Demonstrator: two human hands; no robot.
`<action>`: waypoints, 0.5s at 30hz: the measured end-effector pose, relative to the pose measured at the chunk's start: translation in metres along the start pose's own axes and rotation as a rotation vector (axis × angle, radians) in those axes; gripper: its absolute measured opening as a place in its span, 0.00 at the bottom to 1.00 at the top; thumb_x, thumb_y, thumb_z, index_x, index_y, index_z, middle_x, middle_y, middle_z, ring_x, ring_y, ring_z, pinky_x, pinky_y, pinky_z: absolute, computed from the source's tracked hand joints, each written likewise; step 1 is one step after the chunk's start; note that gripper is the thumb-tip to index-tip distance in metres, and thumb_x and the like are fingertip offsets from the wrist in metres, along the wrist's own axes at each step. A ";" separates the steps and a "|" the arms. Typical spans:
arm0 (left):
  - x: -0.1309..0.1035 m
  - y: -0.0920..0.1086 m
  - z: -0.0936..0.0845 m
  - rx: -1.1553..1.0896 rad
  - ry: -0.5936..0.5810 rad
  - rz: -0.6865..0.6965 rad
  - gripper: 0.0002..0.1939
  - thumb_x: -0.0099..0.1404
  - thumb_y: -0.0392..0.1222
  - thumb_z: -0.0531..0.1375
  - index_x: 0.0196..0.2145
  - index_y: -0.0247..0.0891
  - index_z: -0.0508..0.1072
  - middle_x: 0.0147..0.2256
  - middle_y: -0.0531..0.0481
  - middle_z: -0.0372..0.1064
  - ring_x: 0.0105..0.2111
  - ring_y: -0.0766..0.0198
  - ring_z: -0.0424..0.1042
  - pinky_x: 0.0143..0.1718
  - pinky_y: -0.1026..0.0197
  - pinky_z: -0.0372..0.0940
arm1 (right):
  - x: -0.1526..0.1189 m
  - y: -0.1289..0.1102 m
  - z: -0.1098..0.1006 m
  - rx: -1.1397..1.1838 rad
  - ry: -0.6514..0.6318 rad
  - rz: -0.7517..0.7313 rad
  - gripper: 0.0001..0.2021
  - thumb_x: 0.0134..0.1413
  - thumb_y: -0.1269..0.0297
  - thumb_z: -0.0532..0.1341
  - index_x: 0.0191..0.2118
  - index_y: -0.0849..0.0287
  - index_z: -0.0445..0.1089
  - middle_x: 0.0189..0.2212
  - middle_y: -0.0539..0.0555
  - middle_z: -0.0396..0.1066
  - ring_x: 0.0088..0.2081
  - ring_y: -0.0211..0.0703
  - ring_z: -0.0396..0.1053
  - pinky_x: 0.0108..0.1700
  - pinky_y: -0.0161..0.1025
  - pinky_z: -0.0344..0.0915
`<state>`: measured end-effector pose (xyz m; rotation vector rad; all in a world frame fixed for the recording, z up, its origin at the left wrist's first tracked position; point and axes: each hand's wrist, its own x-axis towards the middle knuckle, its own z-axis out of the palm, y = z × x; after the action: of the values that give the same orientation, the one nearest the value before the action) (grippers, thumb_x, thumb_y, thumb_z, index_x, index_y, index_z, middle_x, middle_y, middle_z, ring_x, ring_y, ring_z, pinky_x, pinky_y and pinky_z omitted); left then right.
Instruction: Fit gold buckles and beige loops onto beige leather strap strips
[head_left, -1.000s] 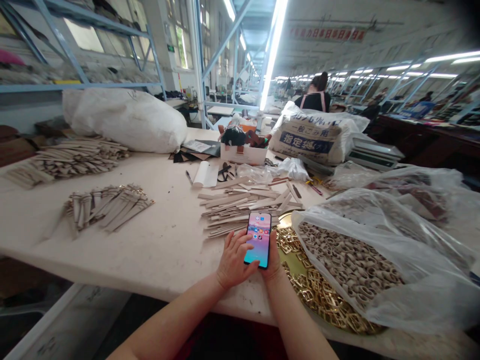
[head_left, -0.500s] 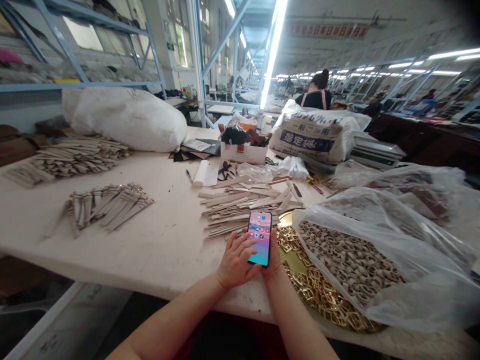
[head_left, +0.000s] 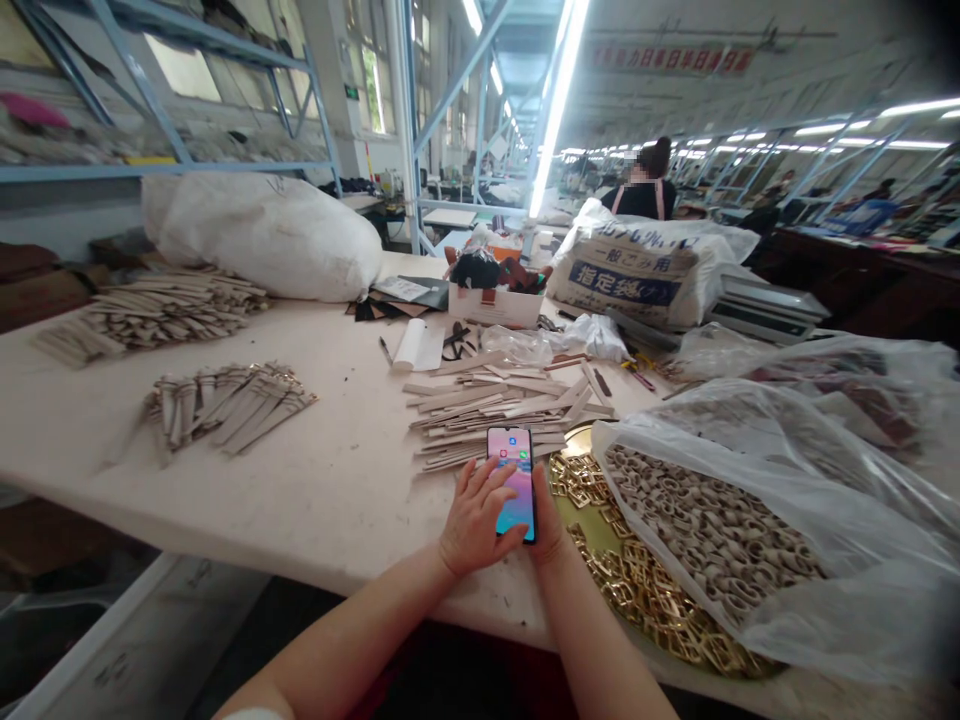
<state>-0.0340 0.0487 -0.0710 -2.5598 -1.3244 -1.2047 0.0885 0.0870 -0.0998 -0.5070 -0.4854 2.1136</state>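
Observation:
A lit phone point(head_left: 513, 490) stands tilted in my right hand point(head_left: 549, 520), whose fingers wrap its right edge and back. My left hand point(head_left: 476, 520) is over the phone's left side with its fingers spread, the fingertips at or just above the screen. Beyond the phone lies a loose pile of beige strips point(head_left: 487, 405). Right of my right hand, gold metal buckles point(head_left: 645, 585) fill a round tray, partly covered by a clear bag of small beige loops point(head_left: 712, 520).
Bundled strips with buckles point(head_left: 229, 405) and a larger strip stack point(head_left: 176, 308) lie on the left. Behind are a white sack point(head_left: 262, 235), a box of dark items point(head_left: 495, 305) and a printed bag point(head_left: 637, 265). A person point(head_left: 646, 190) is in the background.
The icons on the phone screen have changed. The phone has shifted slightly left and down relative to the strips, and the whole view has moved a little to the left.

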 end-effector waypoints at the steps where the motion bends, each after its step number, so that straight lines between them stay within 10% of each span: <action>1: 0.002 0.002 0.001 0.001 0.003 0.006 0.15 0.57 0.49 0.55 0.40 0.39 0.63 0.53 0.43 0.61 0.58 0.52 0.50 0.58 0.44 0.40 | 0.000 0.001 0.000 -0.003 -0.010 0.020 0.27 0.48 0.42 0.53 0.43 0.60 0.69 0.41 0.57 0.73 0.48 0.50 0.67 0.50 0.50 0.61; 15: 0.008 -0.012 0.011 0.006 0.123 -0.107 0.15 0.58 0.48 0.54 0.41 0.38 0.61 0.52 0.40 0.60 0.58 0.52 0.49 0.58 0.42 0.41 | 0.004 -0.001 0.002 0.006 0.007 -0.030 0.28 0.46 0.42 0.54 0.45 0.59 0.68 0.45 0.57 0.70 0.51 0.50 0.62 0.54 0.51 0.56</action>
<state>-0.0326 0.0661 -0.0773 -2.3945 -1.4510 -1.3489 0.0860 0.0911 -0.0980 -0.5000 -0.4797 2.0832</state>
